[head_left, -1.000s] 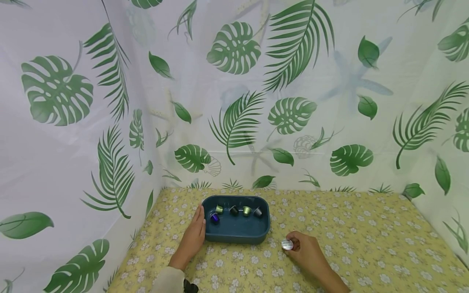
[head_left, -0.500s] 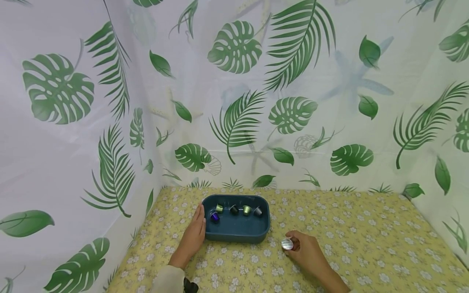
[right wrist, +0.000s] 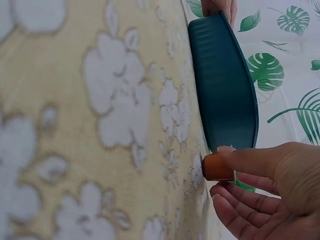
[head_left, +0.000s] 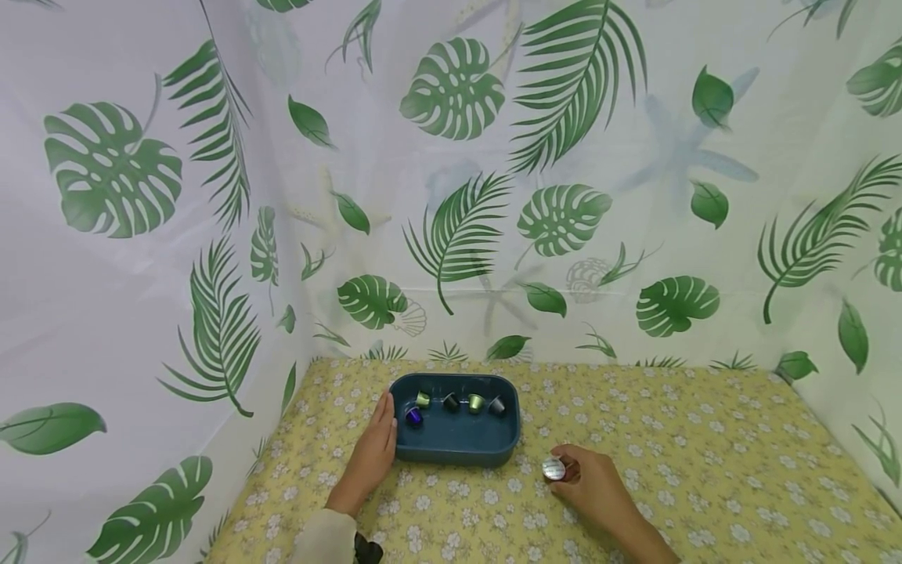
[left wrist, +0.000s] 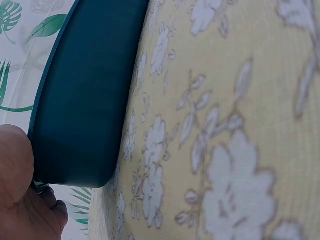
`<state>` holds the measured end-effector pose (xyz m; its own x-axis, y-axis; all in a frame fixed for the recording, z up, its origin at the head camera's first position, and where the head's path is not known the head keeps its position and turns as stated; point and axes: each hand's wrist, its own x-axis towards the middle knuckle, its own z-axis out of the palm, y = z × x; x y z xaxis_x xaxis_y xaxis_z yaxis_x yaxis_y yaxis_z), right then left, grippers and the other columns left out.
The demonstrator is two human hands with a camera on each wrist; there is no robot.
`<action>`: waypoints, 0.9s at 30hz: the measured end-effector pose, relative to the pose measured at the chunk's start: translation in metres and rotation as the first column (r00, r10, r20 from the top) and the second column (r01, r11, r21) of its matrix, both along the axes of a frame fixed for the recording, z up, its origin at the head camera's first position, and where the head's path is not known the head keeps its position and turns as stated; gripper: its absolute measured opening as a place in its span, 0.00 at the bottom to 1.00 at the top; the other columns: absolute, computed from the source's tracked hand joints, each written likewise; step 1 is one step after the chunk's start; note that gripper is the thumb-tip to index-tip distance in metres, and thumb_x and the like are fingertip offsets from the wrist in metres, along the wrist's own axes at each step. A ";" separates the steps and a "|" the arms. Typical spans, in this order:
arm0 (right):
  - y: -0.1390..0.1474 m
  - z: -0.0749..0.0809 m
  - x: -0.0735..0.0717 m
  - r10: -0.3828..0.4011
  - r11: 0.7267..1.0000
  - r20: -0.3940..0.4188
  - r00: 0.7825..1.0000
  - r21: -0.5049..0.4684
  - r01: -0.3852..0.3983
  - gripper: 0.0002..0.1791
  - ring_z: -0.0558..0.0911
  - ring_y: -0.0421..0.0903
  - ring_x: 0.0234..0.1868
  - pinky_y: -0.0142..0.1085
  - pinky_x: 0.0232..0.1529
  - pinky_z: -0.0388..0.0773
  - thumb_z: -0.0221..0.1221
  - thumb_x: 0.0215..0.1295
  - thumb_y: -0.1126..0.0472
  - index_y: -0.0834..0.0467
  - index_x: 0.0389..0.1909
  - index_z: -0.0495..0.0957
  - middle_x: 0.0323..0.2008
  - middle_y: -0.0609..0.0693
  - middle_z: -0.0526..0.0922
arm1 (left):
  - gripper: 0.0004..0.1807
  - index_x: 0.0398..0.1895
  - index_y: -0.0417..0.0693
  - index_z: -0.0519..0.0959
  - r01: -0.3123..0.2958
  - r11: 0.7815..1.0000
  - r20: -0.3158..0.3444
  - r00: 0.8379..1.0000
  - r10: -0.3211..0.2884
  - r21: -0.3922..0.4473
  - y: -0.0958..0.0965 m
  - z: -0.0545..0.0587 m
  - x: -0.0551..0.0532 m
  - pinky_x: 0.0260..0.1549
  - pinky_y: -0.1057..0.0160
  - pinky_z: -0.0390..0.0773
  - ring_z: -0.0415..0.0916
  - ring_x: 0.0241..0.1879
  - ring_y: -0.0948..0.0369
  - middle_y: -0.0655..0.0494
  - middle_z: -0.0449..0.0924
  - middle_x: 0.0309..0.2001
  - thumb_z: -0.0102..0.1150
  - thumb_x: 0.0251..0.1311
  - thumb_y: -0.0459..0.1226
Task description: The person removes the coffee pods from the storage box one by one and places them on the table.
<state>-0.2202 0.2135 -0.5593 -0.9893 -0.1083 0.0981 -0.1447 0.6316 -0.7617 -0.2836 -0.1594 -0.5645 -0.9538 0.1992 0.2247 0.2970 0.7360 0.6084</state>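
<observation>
A coffee capsule [right wrist: 218, 167] with an orange-brown body and a silver foil lid is pinched between thumb and fingers of my right hand [head_left: 599, 487]. It is at the tablecloth, right of the dark blue tray [head_left: 451, 456]. My left hand [head_left: 369, 450] rests against the tray's left end, its fingers laid along the outer wall. Inside the tray lie a blue capsule [head_left: 413, 417], a light green capsule [head_left: 423, 399], a black capsule [head_left: 451, 403], another green capsule [head_left: 475, 404] and a dark grey capsule [head_left: 497, 405]. The left wrist view shows the tray's outside wall [left wrist: 85, 95] beside the thumb.
A yellow flowered tablecloth [head_left: 676, 454] covers the table and stretches well to the right of the tray. White sheeting with green leaf prints [head_left: 451, 235] hangs behind the table and along the left side.
Both hands, the held capsule and the tray keep their places. The head view has shifted only very slightly.
</observation>
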 end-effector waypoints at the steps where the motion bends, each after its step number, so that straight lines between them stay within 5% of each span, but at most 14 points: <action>1: 0.000 0.001 0.000 -0.006 1.000 0.009 1.000 -0.005 0.006 0.27 0.82 0.40 0.30 0.32 0.30 0.81 0.77 0.49 0.71 0.65 0.52 0.83 0.35 0.51 0.85 | 0.31 0.81 0.35 0.45 0.001 1.000 0.001 1.000 -0.001 0.001 0.000 0.000 0.000 0.71 0.43 0.60 0.48 0.78 0.46 0.45 0.37 0.82 0.36 0.83 0.38; 27: 0.002 0.030 0.004 0.028 0.999 0.000 1.000 0.039 -0.028 0.26 0.84 0.46 0.36 0.38 0.36 0.84 0.75 0.52 0.70 0.64 0.55 0.82 0.43 0.57 0.86 | 0.31 0.81 0.34 0.45 0.023 1.000 0.004 1.000 -0.023 -0.001 -0.001 0.003 0.000 0.72 0.44 0.58 0.45 0.79 0.46 0.45 0.35 0.82 0.35 0.83 0.38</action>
<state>-0.2166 0.2157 -0.5292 -0.9858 -0.1394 0.0940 -0.1631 0.6567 -0.7363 -0.2841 -0.1602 -0.5616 -0.9500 0.2212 0.2206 0.3112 0.7299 0.6086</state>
